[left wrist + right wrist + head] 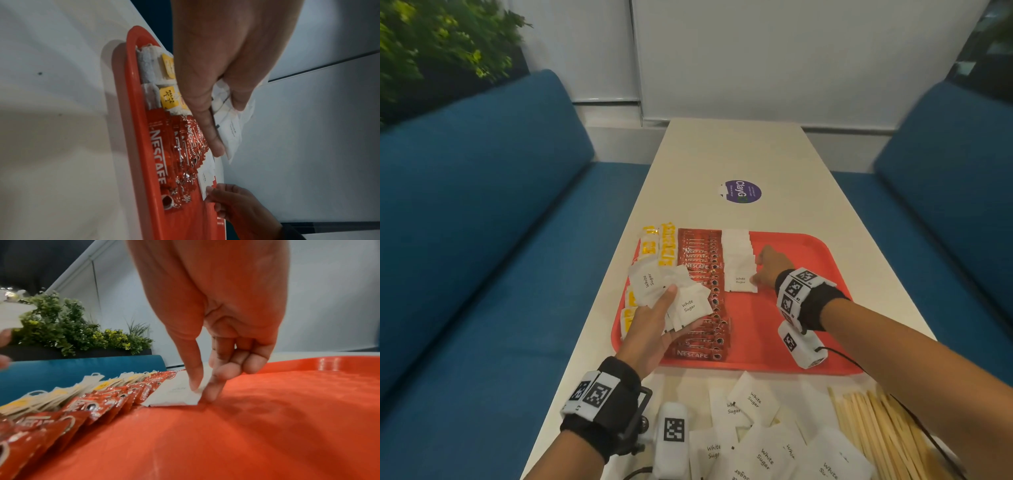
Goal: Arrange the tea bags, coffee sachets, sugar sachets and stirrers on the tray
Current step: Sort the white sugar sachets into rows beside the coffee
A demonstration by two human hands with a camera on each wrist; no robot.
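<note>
A red tray (801, 267) lies on the white table. On its left side run a column of yellow-tagged tea bags (666, 248), a column of red Nescafe coffee sachets (702, 270) and a shorter row of white sugar sachets (738, 253). My left hand (669, 301) hovers over the coffee column and grips a fan of sugar sachets (645, 282), thumb on top (230, 129). My right hand (755, 279) pinches the corner of the nearest sugar sachet (174, 395) in the row, which lies flat on the tray (267, 418).
Loose sugar sachets (756, 425) and a bundle of wooden stirrers (876, 428) lie on the table in front of the tray. A purple sticker (743, 192) marks the table beyond it. Blue sofas (482, 240) flank both sides.
</note>
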